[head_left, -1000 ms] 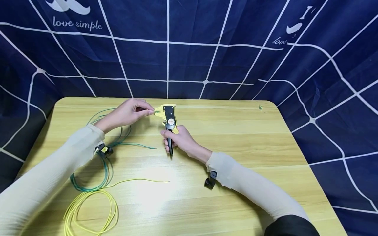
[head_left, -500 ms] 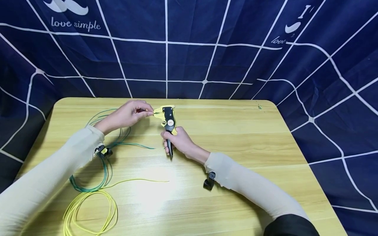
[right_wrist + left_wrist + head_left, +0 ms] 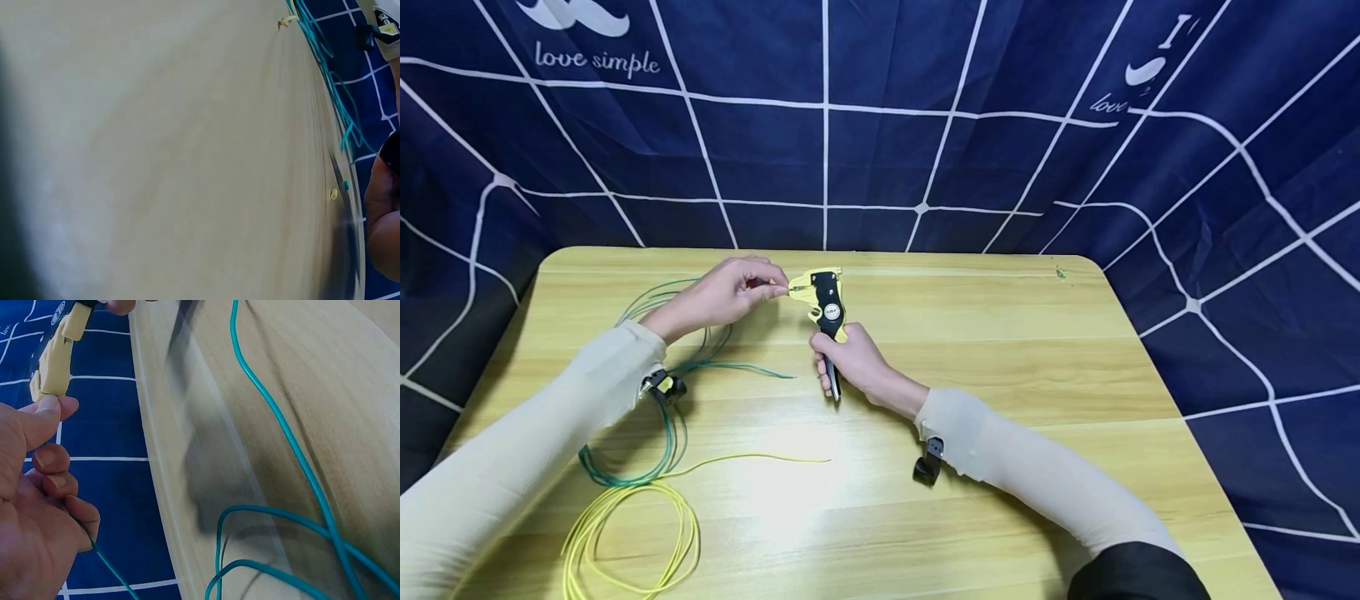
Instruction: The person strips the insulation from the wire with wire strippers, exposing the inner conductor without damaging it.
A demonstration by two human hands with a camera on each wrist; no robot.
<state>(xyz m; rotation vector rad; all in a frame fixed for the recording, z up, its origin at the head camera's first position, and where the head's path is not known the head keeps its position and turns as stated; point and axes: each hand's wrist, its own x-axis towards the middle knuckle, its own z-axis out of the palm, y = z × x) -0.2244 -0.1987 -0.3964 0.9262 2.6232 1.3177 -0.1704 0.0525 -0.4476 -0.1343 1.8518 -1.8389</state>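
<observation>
Stripper [image 3: 824, 303] slightly nearer, yellow-black.

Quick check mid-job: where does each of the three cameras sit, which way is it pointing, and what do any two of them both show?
Head: worn high, looks forward and down at the table; shows both sleeves, left hand, right hand gripping the wire stripper.
Left wrist: looks past the left hand's fingers along the table edge to the stripper's head.
Right wrist: skims the tabletop; blurred, a sliver of hand at right.
Shared: green wire.
</observation>
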